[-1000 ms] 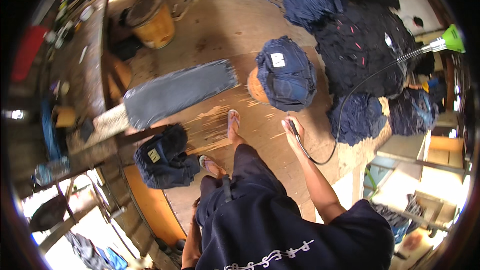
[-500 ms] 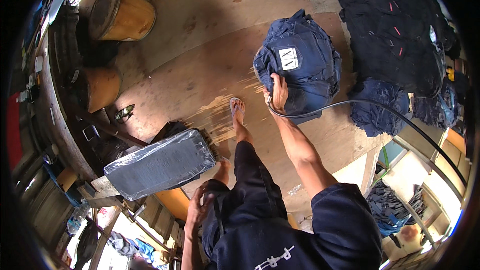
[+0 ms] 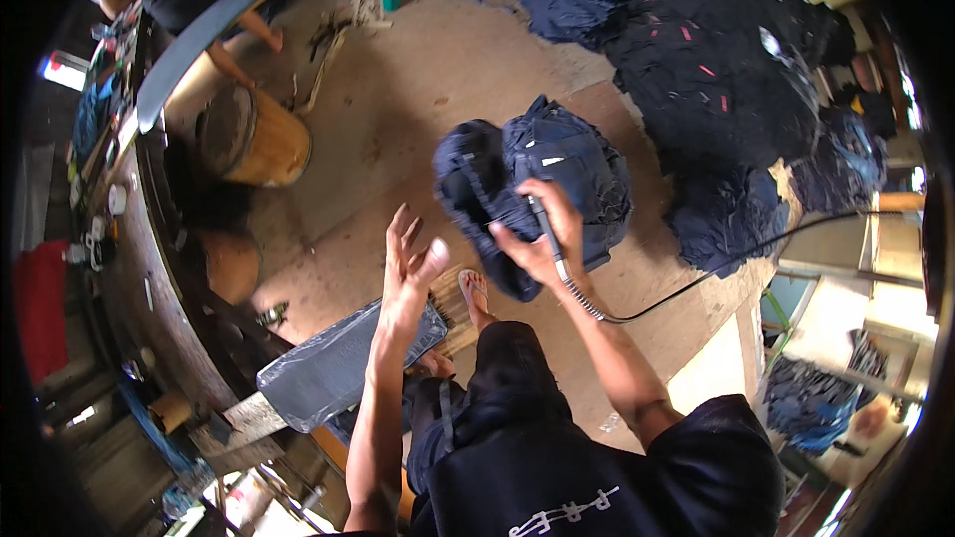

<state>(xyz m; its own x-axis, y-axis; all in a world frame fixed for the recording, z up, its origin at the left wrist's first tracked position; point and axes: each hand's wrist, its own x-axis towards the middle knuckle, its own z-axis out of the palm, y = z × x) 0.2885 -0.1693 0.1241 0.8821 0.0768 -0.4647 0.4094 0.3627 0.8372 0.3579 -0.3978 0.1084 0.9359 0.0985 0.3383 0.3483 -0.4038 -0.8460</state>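
Note:
A dark blue folded garment (image 3: 468, 174), probably jeans, is tilted up at the left side of the stacked jeans (image 3: 582, 174), its edge slightly blurred. My right hand (image 3: 547, 234) grips its near edge between thumb and fingers. Along that hand lies a slim black rod (image 3: 544, 224) with a metal spring at its lower end, leading into a black cable (image 3: 696, 283); whether my fingers hold the rod I cannot tell. My left hand (image 3: 408, 264) is raised in front of the garment, fingers apart, touching nothing.
A plastic-wrapped dark padded board (image 3: 333, 363) lies at lower left beside my foot (image 3: 476, 290). Heaps of dark clothes (image 3: 716, 60) cover the right of the floor. A yellowish drum (image 3: 267, 144) and another person's legs (image 3: 234, 60) are at upper left.
My left hand has come up from beside my lap and spread its fingers. A folded garment now stands tilted off the stack's left side, at my right hand. The view has shifted.

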